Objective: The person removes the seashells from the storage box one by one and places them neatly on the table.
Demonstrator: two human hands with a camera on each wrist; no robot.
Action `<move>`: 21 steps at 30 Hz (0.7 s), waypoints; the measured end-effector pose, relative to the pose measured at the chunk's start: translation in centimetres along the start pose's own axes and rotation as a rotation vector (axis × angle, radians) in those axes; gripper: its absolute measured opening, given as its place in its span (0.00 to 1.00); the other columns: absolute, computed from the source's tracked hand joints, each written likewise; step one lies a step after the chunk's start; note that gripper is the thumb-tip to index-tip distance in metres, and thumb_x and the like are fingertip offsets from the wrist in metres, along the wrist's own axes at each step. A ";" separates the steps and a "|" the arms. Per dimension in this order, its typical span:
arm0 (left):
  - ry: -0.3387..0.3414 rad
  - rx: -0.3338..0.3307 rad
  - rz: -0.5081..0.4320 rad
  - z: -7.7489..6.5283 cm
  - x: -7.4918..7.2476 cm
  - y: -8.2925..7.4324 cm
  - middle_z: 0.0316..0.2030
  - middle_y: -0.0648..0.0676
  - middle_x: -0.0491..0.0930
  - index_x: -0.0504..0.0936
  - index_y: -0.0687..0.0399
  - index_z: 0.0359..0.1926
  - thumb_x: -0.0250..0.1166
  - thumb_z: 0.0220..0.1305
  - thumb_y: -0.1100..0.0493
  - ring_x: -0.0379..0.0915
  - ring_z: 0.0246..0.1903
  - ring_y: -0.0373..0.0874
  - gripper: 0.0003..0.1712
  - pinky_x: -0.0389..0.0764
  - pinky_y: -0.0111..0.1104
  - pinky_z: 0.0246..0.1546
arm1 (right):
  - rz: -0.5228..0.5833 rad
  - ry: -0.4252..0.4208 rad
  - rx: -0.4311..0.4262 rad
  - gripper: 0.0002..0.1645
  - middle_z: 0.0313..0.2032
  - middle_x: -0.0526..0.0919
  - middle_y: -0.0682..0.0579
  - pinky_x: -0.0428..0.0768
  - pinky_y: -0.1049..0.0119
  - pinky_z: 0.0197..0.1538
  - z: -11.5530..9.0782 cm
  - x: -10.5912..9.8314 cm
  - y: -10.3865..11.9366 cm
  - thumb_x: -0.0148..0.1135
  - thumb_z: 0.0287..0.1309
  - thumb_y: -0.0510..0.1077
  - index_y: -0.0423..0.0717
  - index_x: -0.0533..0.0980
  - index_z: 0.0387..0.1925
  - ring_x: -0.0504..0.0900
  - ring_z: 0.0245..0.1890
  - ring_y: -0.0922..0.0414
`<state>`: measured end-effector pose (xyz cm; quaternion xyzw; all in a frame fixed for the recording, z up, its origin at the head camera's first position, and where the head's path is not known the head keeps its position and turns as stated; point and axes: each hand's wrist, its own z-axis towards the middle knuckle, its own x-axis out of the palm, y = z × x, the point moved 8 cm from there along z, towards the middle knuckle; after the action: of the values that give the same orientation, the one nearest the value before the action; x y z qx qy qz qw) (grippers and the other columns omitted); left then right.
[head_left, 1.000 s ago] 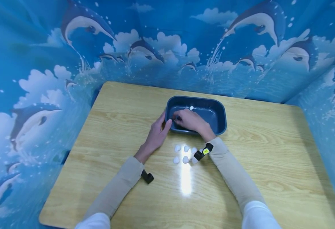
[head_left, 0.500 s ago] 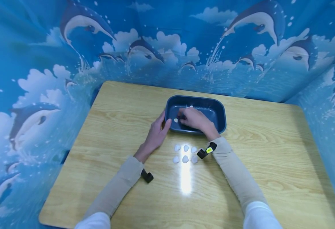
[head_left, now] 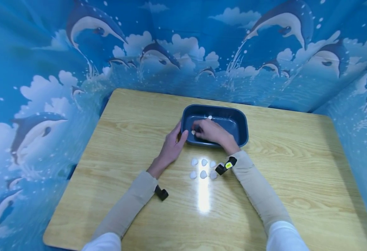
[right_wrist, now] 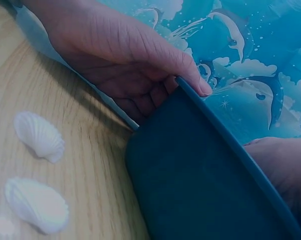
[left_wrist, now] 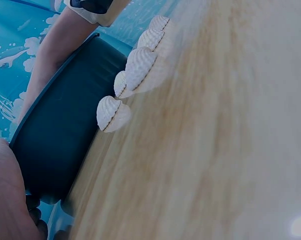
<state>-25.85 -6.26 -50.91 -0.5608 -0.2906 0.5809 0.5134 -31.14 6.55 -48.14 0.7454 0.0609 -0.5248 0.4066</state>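
A dark blue plastic basin (head_left: 238, 122) stands on the table. My left hand (head_left: 171, 143) holds its left end, thumb (right_wrist: 190, 75) over the rim and fingers curled against the outer wall. Inside the basin, my right hand (head_left: 213, 131) has its fingers bent round a small white seashell (head_left: 193, 132) near the left end, thumb and fingertips at it. Another white seashell (head_left: 210, 117) lies by the basin's far wall. In the right wrist view the basin wall (right_wrist: 190, 170) hides the right fingers.
Several white ribbed seashells (head_left: 203, 174) lie in two rows on the wooden table (head_left: 133, 139) in front of the basin; the right wrist partly covers one. Dolphin-printed blue cloth (head_left: 183, 80) hangs behind the table and at both sides.
My right hand drew back slightly from the left shell in the basin, baring it, then came back to it. My left hand has stayed on the basin's end.
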 end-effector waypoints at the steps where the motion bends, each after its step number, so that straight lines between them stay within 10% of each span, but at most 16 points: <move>1: 0.000 0.002 -0.003 0.0 0.0 0.0 0.81 0.55 0.56 0.51 0.52 0.84 0.47 0.85 0.48 0.54 0.78 0.44 0.35 0.59 0.40 0.78 | 0.009 0.006 0.002 0.08 0.40 0.88 0.50 0.84 0.59 0.40 0.0 0.0 0.0 0.66 0.70 0.39 0.43 0.83 0.48 0.83 0.34 0.58; 21: -0.007 -0.023 0.005 0.1 0.0 0.3 0.81 0.47 0.52 0.49 0.47 0.84 0.49 0.84 0.51 0.49 0.79 0.39 0.35 0.55 0.38 0.79 | 0.000 0.060 0.085 0.13 0.32 0.84 0.52 0.79 0.63 0.31 -0.5 0.0 -0.8 0.69 0.68 0.42 0.41 0.84 0.50 0.78 0.27 0.58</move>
<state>-26.00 -6.34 -51.22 -0.5653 -0.2976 0.5806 0.5047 -31.17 7.46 -48.53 0.7772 0.0510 -0.5045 0.3726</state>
